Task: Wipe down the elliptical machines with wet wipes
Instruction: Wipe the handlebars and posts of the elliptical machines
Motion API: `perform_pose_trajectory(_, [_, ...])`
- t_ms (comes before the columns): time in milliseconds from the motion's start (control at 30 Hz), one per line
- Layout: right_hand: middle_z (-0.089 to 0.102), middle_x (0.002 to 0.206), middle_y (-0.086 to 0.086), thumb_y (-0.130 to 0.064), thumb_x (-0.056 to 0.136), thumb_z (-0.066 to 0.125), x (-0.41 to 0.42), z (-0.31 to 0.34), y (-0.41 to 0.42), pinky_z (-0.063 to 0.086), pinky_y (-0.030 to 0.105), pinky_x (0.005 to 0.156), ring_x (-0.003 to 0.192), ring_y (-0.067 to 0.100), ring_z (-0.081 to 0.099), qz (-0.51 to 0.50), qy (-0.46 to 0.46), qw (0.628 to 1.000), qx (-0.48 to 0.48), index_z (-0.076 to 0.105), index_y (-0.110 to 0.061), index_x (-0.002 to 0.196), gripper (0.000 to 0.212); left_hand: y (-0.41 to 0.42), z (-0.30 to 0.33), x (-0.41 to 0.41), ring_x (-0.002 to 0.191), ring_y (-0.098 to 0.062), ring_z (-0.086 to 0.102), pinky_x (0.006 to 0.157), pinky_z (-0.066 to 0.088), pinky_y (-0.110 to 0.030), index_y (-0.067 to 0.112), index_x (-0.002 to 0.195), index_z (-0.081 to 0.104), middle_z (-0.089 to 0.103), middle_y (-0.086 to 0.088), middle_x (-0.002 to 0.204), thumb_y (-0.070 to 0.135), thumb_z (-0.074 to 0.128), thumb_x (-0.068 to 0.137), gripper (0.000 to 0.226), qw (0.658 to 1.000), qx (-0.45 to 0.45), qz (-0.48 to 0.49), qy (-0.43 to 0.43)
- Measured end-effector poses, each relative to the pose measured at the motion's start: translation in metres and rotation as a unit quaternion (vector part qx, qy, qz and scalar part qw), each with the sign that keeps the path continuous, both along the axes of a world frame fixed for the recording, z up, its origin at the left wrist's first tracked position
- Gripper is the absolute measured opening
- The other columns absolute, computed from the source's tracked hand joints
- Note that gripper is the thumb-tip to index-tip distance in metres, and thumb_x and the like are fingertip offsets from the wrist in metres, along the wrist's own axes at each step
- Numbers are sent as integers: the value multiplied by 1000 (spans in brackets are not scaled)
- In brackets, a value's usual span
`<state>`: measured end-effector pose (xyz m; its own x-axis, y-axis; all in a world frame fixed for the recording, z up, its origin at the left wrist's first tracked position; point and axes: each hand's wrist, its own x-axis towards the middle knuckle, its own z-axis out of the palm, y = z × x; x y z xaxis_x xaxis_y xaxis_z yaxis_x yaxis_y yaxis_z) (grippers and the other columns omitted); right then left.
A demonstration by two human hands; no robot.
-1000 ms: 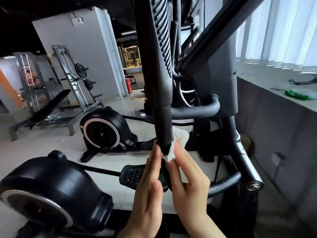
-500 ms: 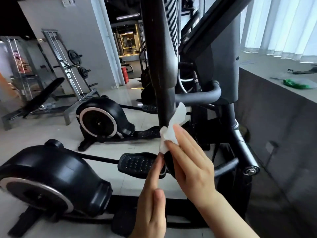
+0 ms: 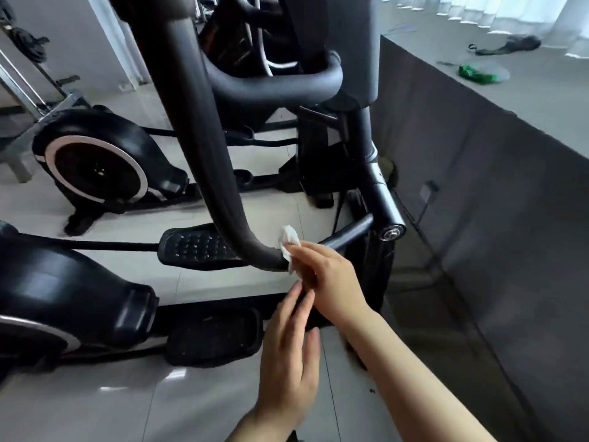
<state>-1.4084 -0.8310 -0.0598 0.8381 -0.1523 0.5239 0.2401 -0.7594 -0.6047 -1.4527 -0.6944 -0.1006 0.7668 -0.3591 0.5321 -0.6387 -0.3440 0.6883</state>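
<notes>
The black curved handlebar (image 3: 204,148) of the elliptical machine sweeps down through the middle of the view and ends near the centre. My right hand (image 3: 328,275) holds a white wet wipe (image 3: 288,242) against the handlebar's lower end, fingers curled round the wipe. My left hand (image 3: 290,355) hovers just below it with straight fingers, holding nothing. Two black foot pedals (image 3: 194,247) (image 3: 216,339) lie below the bar. The flywheel housing (image 3: 63,298) of this machine is at the lower left.
A second elliptical (image 3: 95,164) stands behind on the left. A grey ledge (image 3: 497,129) runs along the right side, carrying a green item (image 3: 476,73) and a dark item (image 3: 510,46). A weight rack frame (image 3: 28,87) is at the far left. Pale floor tiles lie underneath.
My right hand has slid the wipe down the handlebar to its lower end. My left hand has dropped away from the bar. The view has tilted downward.
</notes>
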Motion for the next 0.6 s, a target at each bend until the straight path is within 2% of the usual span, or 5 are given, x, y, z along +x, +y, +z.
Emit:
perform_pose_trajectory(133, [73, 101, 2, -10, 80, 48, 5, -15, -57, 50, 36, 89, 93, 26, 69, -54, 10, 984, -169, 73, -11, 97, 30, -28, -4, 2, 138, -15, 42, 109, 36, -42, 16, 127, 62, 49, 1, 146, 17, 45, 97, 34, 997, 51, -43, -34])
perform_pose_trajectory(333, [74, 92, 0, -18, 81, 36, 26, -13, -138, 37, 35, 105, 92, 21, 71, -111, 53, 941, -314, 76, -14, 93, 42, -91, 7, 35, 135, -20, 46, 116, 26, -43, 18, 127, 60, 54, -4, 140, 17, 47, 95, 34, 987, 88, -93, -94])
perform_pose_trajectory(400, [73, 91, -2, -18, 81, 42, 33, -9, -159, 33, 32, 101, 87, 21, 70, -91, 65, 937, -331, 76, -15, 87, 35, -118, 11, 49, 135, -20, 45, 116, 26, -44, 20, 128, 58, 55, -4, 140, 14, 46, 94, 36, 990, 71, -90, -80])
perform_pose_trajectory(467, [72, 89, -4, -17, 74, 59, 39, 0, -178, 41, 32, 94, 83, 21, 69, -64, 79, 942, -321, 74, -19, 83, 18, -145, 13, 63, 135, -19, 44, 114, 28, -47, 22, 129, 55, 55, -4, 140, 14, 44, 94, 37, 992, 58, -88, -71])
perform_pose_trajectory(600, [69, 79, 1, -4, 66, 68, 49, 19, -223, 48, 31, 65, 73, 30, 67, -108, 145, 963, -198, 74, -17, 92, 30, -192, 19, 87, 136, -19, 44, 108, 38, -54, 24, 131, 52, 51, -1, 141, 17, 45, 95, 37, 995, 30, -90, -35])
